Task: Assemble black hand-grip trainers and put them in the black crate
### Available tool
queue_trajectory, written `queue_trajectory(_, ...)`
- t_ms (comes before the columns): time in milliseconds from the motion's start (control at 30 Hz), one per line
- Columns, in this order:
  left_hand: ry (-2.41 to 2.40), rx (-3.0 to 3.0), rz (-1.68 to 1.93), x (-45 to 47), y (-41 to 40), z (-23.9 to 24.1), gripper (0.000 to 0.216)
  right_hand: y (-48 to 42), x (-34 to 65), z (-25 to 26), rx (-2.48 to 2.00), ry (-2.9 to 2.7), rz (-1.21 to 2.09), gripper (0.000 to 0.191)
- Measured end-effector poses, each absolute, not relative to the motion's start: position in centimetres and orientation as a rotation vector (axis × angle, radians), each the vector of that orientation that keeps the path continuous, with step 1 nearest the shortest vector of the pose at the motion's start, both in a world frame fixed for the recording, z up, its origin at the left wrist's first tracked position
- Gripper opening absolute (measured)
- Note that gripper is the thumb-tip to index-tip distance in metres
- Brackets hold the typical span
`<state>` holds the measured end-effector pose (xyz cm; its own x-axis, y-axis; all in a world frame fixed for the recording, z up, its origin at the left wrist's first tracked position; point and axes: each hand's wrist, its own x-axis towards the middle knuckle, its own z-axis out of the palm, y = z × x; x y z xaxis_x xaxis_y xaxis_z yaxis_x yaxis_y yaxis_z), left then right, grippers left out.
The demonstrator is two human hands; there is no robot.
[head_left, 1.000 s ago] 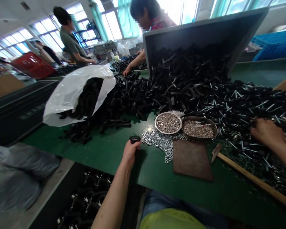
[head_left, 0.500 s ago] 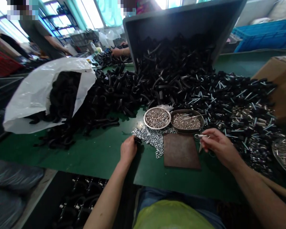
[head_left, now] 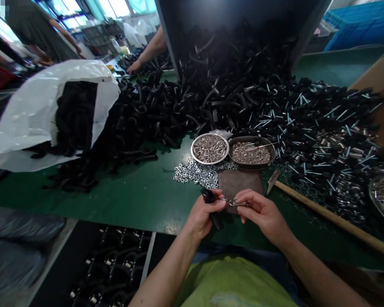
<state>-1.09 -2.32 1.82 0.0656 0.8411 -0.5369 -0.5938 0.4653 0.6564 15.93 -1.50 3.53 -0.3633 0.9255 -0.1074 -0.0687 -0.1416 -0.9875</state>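
My left hand [head_left: 198,217] is closed around a black handle-like part [head_left: 216,221], whose upper end shows above the fingers. Its thumb and forefinger pinch a small shiny ring or nut [head_left: 224,199]. In my right hand [head_left: 264,215], the fingertips grip a small metal piece that looks like a spring [head_left: 241,204], with a ring-like end pointing left. Both hands meet over the near part of a brown square plate [head_left: 240,182], their fingertips close together. Loose nuts [head_left: 192,172] lie just beyond my left hand.
A round bowl [head_left: 192,152] and an oval tin [head_left: 252,166] hold small metal parts. A hammer [head_left: 323,209] lies to the right. Black parts [head_left: 160,106] are heaped behind, before a grey bin [head_left: 233,21]. A white bag [head_left: 28,115] stands left. A co-worker's arm [head_left: 150,49] reaches in at the back.
My left hand has moved right and nearer with the black part. My right hand has moved left to meet it over the plate. The head view has tilted down slightly.
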Motion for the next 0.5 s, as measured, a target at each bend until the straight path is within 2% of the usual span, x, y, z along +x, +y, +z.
queue_trajectory(167, 1.021, 0.217, 1.152, 0.0, -2.8, 2.2, 0.042, -1.7, 15.6, 3.3, -0.982, -1.276, 1.628, 0.010)
queue_trajectory(333, 1.059, 0.251, 1.188, 0.3, -3.0, 1.9, 0.039, -1.3, 15.1, 2.6, -1.029, -1.105, 1.728, 0.014)
queue_trajectory(500, 1.225, 0.607, 1.221, -0.1, -3.2, 1.6, 0.028, -0.8, 15.1, 2.0, -1.125, -0.926, 1.727, 0.023)
